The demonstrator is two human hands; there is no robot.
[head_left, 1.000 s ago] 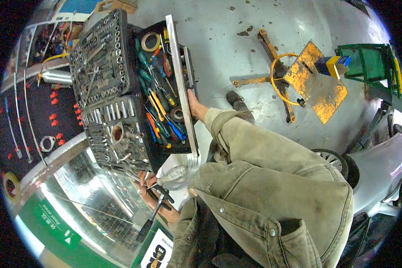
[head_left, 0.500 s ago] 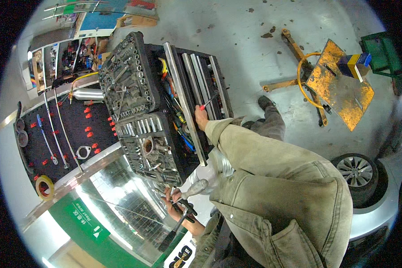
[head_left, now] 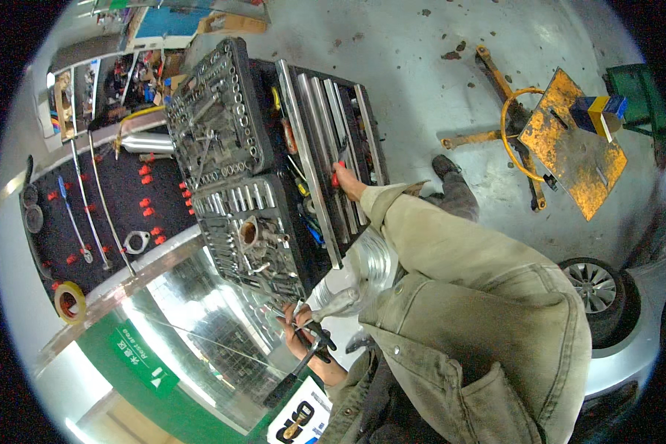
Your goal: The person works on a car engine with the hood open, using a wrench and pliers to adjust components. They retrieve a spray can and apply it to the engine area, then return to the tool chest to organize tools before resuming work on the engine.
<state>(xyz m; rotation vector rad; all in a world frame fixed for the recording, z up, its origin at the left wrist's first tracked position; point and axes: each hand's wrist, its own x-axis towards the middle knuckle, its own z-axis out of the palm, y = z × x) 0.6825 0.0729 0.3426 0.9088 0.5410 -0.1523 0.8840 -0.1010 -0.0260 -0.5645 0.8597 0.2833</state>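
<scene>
My right hand (head_left: pixel 352 186) is closed round a small red-handled tool (head_left: pixel 338 169) with a dark shaft. It hangs over the silver drawer fronts (head_left: pixel 320 140) of a tool cabinet. Between those fronts and the socket sets lies an open drawer of screwdrivers and other hand tools (head_left: pixel 300 185). Low in view, my left hand (head_left: pixel 293 339) grips a bundle of hand tools, among them a long black-handled one (head_left: pixel 283 388). A grey rounded end (head_left: pixel 340 302) sticks out beside it. Fingers hide where the bundled tools cross.
Two black socket trays (head_left: pixel 263 159) cover the cabinet top, with a metal ring (head_left: pixel 249 231) on one. A black pegboard (head_left: pixel 111 214) with red hooks stands left. At right are a yellow stand (head_left: pixel 577 159) with a blue box (head_left: pixel 596 113), and a car wheel (head_left: pixel 593 285).
My right hand has moved slightly right and up, and its red-handled tool now points more upward. My left hand has shifted a little right with its bundle. The whole view has tilted slightly.
</scene>
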